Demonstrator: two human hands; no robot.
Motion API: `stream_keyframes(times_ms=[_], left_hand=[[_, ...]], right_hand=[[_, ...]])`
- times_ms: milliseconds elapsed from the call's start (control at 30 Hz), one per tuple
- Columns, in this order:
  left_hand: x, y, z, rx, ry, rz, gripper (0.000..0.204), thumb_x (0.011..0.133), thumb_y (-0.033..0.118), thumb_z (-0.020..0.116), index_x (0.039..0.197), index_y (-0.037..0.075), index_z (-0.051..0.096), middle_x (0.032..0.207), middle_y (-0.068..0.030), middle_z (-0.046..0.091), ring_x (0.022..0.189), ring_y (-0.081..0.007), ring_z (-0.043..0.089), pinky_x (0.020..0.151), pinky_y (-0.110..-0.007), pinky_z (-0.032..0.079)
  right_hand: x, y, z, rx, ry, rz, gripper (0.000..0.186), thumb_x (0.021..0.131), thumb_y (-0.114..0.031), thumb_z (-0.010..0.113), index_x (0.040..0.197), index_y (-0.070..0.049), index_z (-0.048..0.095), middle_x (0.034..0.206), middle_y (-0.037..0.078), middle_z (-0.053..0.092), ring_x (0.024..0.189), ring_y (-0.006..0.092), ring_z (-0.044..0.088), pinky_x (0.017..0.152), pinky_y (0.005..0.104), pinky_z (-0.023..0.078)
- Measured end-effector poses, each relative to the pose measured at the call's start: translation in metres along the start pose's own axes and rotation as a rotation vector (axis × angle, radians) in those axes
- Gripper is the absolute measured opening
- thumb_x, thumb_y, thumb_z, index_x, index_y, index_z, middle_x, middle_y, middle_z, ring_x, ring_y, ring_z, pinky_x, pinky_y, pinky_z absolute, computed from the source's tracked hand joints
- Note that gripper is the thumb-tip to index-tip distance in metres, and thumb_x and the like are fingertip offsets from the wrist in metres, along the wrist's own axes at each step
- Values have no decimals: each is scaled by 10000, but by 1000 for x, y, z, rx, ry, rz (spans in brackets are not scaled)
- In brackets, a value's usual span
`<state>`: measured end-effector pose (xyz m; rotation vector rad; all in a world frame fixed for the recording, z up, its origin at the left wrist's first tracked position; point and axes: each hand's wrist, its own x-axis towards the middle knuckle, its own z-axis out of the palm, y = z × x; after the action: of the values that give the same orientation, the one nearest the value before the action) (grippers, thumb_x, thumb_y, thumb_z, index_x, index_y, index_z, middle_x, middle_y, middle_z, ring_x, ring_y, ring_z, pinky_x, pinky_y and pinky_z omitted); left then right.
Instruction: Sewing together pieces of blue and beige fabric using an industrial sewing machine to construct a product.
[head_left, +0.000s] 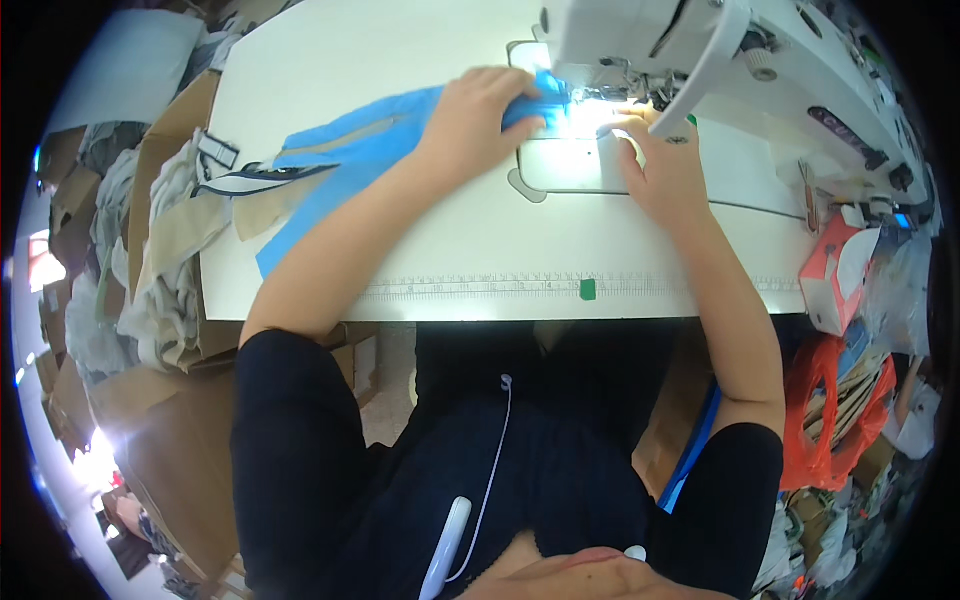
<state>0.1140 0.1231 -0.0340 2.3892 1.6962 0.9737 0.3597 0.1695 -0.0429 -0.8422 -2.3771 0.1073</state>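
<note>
A long blue cloth piece (365, 125) lies across the table, its right end under the lit needle area of a white sewing machine (640, 40). My left hand (480, 115) rests on that cloth close to the machine, fingers bent and closed over it, thumb toward the needle. On the other side of the needle is my right hand (665, 165), its fingers bent inward beside the presser foot. Glare washes out its fingertips, so whatever they pinch cannot be made out. Both hands are over the metal needle plate (570, 170).
A printed ruler strip (480, 287) with a green mark (588, 290) runs along the table's front edge. Beige and dark-edged strips (265, 182) hang off the left, by a cardboard box (165, 150) of cloth. At right are a pink box (828, 280) and a red bag (825, 420).
</note>
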Motion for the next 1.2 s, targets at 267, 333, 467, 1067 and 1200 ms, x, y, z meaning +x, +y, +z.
stream_keyframes(times_ms=[267,333,467,1067,1200], left_hand=[[-46,32,-24,-64,1,47,278,759,163,746,973,93,584,1118,-47,639,1082,-257,571,907,-383,438],[-47,33,-25,-69,20,62,275,758,158,748,970,94,585,1107,-44,638,1071,-252,574,901,-380,439],[-50,37,-27,-76,2,80,279,749,139,754,970,89,592,1094,-54,635,1046,-255,577,888,-371,446],[7,76,-163,-392,-614,-164,609,721,432,791,1140,12,650,1023,-167,688,879,-271,688,814,-345,549],[29,109,-164,-589,-389,-72,654,732,539,741,1097,1,667,965,-201,687,876,-292,686,833,-361,542]], right_hand=[[4,-9,-8,10,-38,-8,160,855,-267,666,940,-136,699,894,27,652,898,257,558,833,429,382],[5,-14,-8,74,-13,-21,183,860,-290,664,937,-131,708,859,32,636,868,261,563,803,429,381],[2,-31,-11,166,-23,134,199,856,-301,670,924,-120,714,844,52,612,869,267,561,787,421,384],[34,-99,-111,544,329,4,167,818,14,700,959,-7,613,849,45,620,761,119,573,727,244,476],[74,-110,-150,607,388,-67,146,864,53,644,1001,12,614,892,35,627,832,104,600,761,226,476]])
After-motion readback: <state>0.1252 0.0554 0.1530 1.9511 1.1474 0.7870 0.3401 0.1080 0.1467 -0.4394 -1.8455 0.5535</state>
